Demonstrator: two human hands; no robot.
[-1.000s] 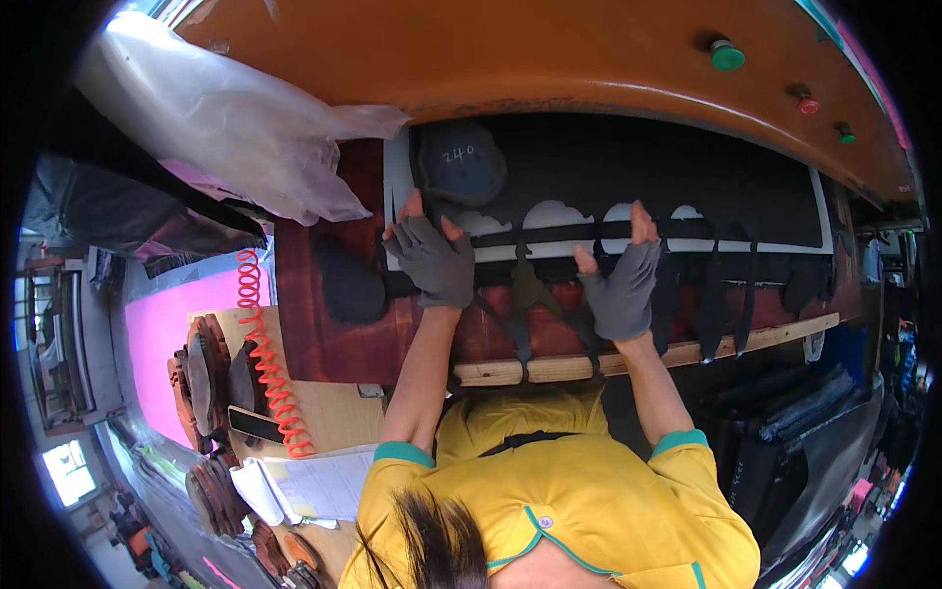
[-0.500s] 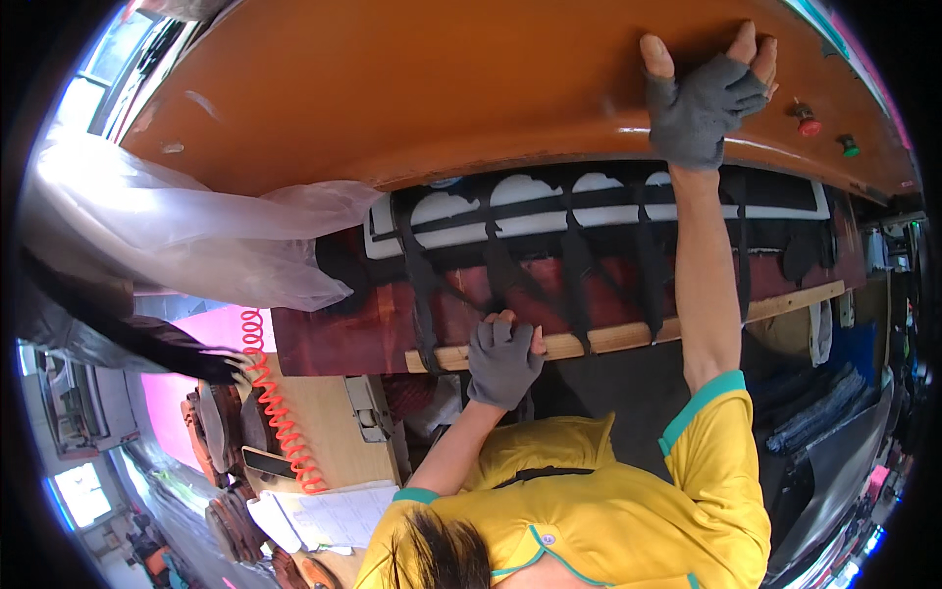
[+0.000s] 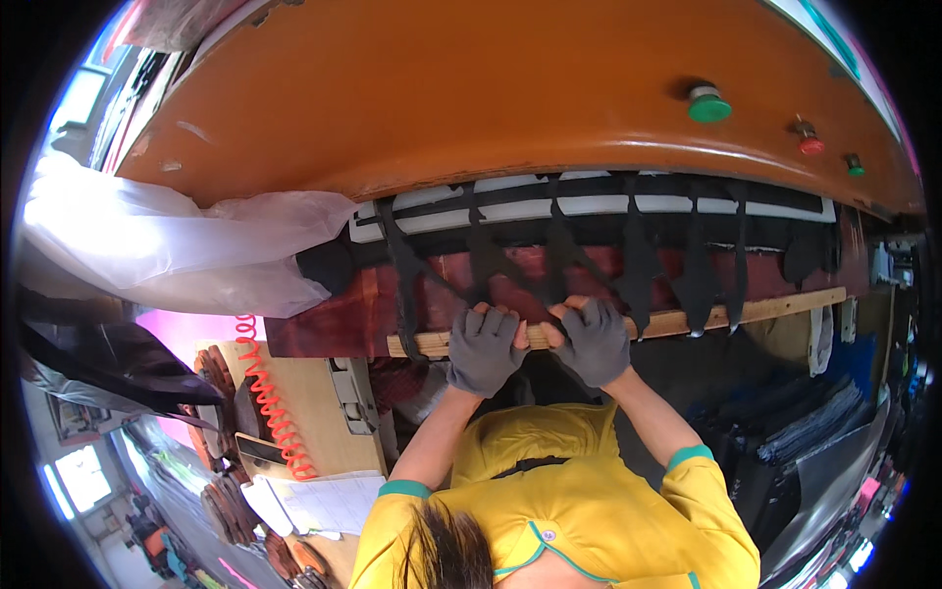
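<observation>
Both my hands wear grey fingerless gloves and grip a light wooden strip (image 3: 760,306) side by side. My left hand (image 3: 486,348) has its fingers curled over the strip, left of its middle. Just to the right, my right hand (image 3: 591,341) is closed on the same strip. Black sheet material (image 3: 643,263) with large cut-out gaps hangs in narrow bands over the strip. It lies across a dark red board (image 3: 334,322) and a white slab (image 3: 510,218), whose far side runs beneath the orange machine panel (image 3: 471,88).
The panel carries a large green push button (image 3: 708,104), a red button (image 3: 809,139) and a small green one (image 3: 854,165). Clear plastic sheeting (image 3: 177,226) hangs at left. A coiled orange hose (image 3: 270,412), phone (image 3: 261,450) and papers (image 3: 319,503) lie on a side table.
My right hand has come down from the orange panel onto the wooden strip, uncovering the large green button. My left hand stays on the strip. Less of the white slab shows below the panel.
</observation>
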